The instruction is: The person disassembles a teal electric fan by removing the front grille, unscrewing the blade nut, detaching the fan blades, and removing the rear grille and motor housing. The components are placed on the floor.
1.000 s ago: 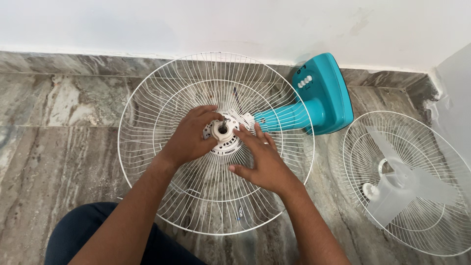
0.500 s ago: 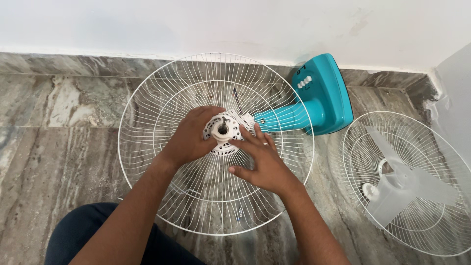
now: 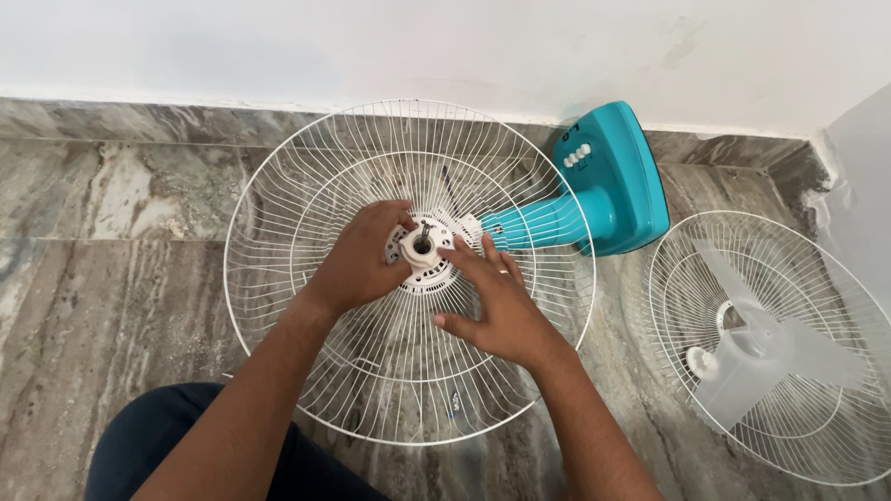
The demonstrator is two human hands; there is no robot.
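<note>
Landmark: the white hub point(image 3: 424, 252) at the middle of the big wire guard point(image 3: 278, 306), with a dark metal shaft point(image 3: 424, 232) standing up out of it.
Guard: lies flat on the marble floor point(image 3: 111, 278), round the hub on every side; the fan's teal neck point(image 3: 548, 221) runs from the hub toward the teal base point(image 3: 617, 176), which lies up and right of the hub against the wall point(image 3: 371, 46).
Left hand point(image 3: 357, 260): just left of the hub, fingers curled, fingertips pinching the hub's round collar from the left.
Right hand point(image 3: 501, 301): just right of and below the hub, fingers spread flat on the wires, forefinger and thumb touching the collar's right edge.
Other parts: a second wire guard point(image 3: 789, 445) lies well to the right of the hub, with a clear blade point(image 3: 770, 348) resting in it.
Risk: in my judgement the collar could go on crooked if the two hands press unevenly; a fingertip could catch between the thin wires under the right hand's weight; the guard could swing on the floor, since only the hands steady it.
Change: compared with half a second ago, the left fingers sit a little lower on the collar and the right hand hardly differs; guard, base and blade lie as before.
</note>
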